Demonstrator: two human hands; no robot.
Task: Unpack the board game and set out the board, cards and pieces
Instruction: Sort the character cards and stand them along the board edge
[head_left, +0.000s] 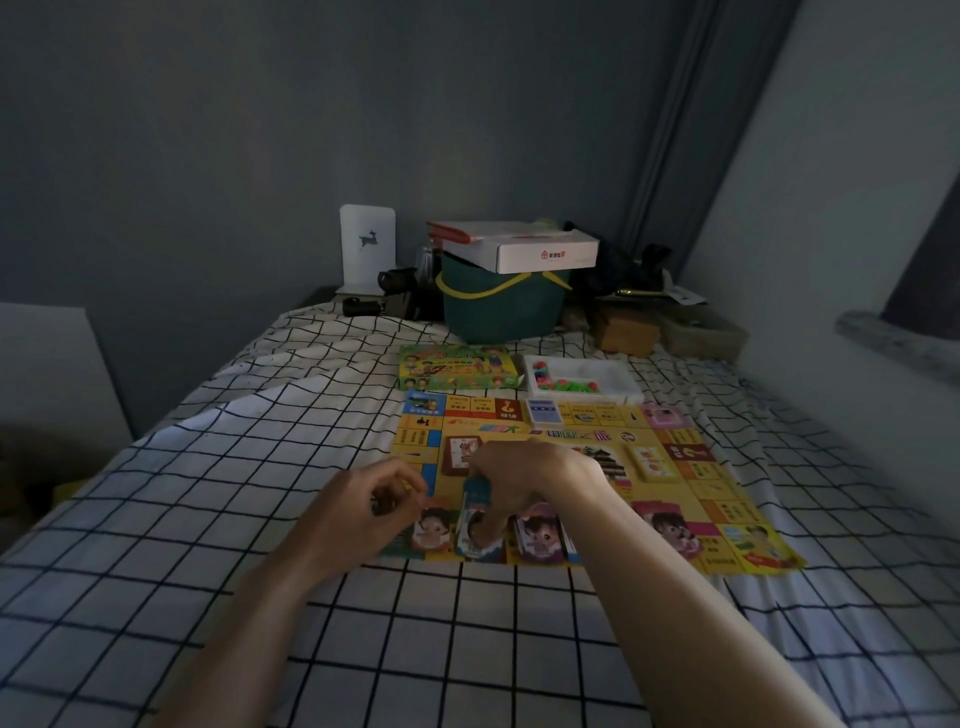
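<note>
**Checked bed, board laid out, both hands at its near edge**

Checked white-and-black bedding covers the bed (291, 467), which fills most of the frame. At the far end, upper centre, a green bucket (501, 306) carries a white carton (540, 252), with a white lamp (367, 247) to its left.

Centre right of the frame, the yellow board (701, 493) lies flat on the bed. Just beyond its far edge sit the green box (457, 368) and, to the right, a white tray (579, 382) holding small bright pieces (566, 383). Card stacks rest on the board: a blue deck (542, 413) at the far edge, a red deck (462, 454) and a yellow deck (655, 462) towards the middle. Character cards (540, 532) line the near edge.

Left hand (371, 506) hovers at the board's near left corner, its grip curled with fingertips drawn together; whether it pinches anything I cannot tell. Right hand (524, 478) pinches an upright blue card (477, 493) in its grip, above the near row.
</note>
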